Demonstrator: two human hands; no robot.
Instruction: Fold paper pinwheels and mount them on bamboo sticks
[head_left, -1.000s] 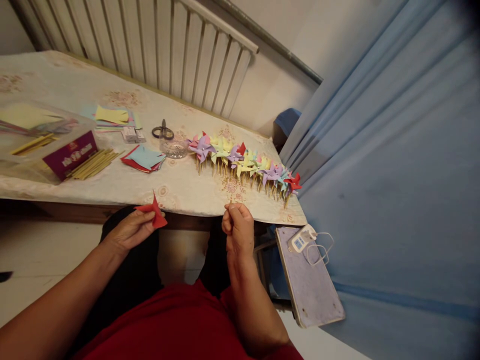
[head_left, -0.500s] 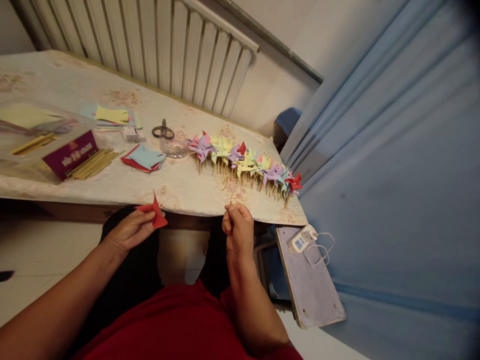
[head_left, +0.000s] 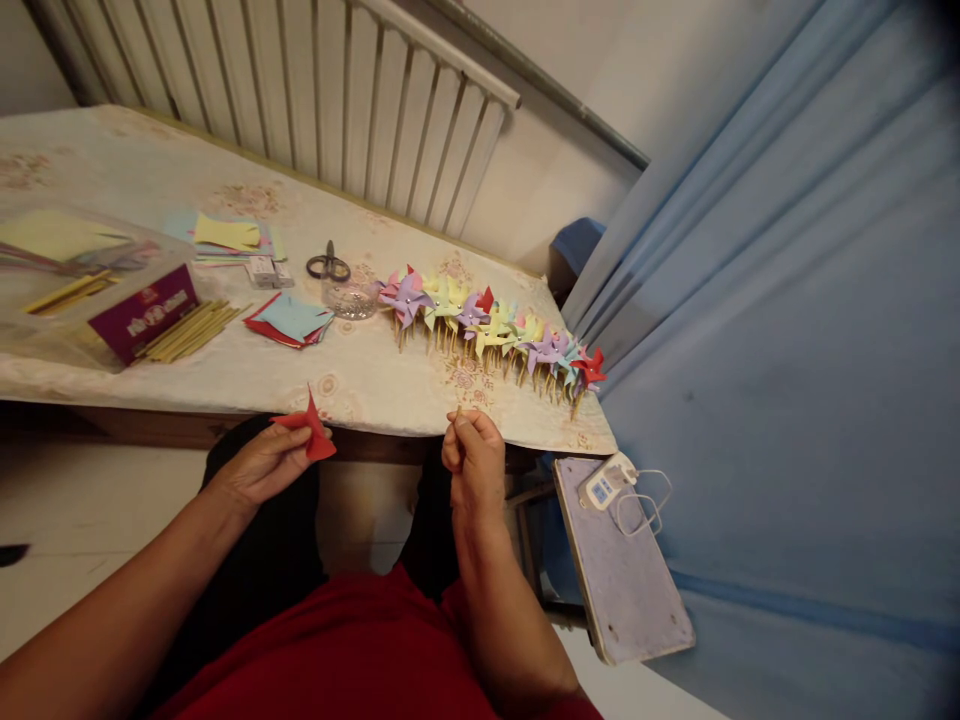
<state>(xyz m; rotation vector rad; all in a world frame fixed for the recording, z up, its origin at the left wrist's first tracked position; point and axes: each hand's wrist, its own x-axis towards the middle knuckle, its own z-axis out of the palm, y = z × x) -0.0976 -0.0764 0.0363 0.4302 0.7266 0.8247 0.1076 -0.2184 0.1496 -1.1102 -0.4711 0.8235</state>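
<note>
A red paper pinwheel (head_left: 318,440) is pinched between the thumb and fingers of my left hand (head_left: 271,462), just off the table's front edge. My right hand (head_left: 477,450) is closed, level with it at the same edge. A small tan tip, looking like the end of a thin wooden stick (head_left: 460,409), pokes out above its fingers; the fist hides the remainder. Several finished pinwheels (head_left: 491,330) in purple, yellow, blue and red lie in a row beyond my right hand, their sticks toward me. Notched paper squares (head_left: 295,318), blue on top of red, lie beyond my left hand.
On the flowered tablecloth (head_left: 390,390) lie wooden sticks (head_left: 191,330), a clear box (head_left: 67,330) with a purple label, black scissors (head_left: 328,264), a clear dish (head_left: 352,302) of small pins and more paper (head_left: 227,234). A stool (head_left: 637,590) holds a white plug adapter (head_left: 606,484).
Both hands stay almost where they were, with the red pinwheel still in the left. The whole view has shifted very slightly.
</note>
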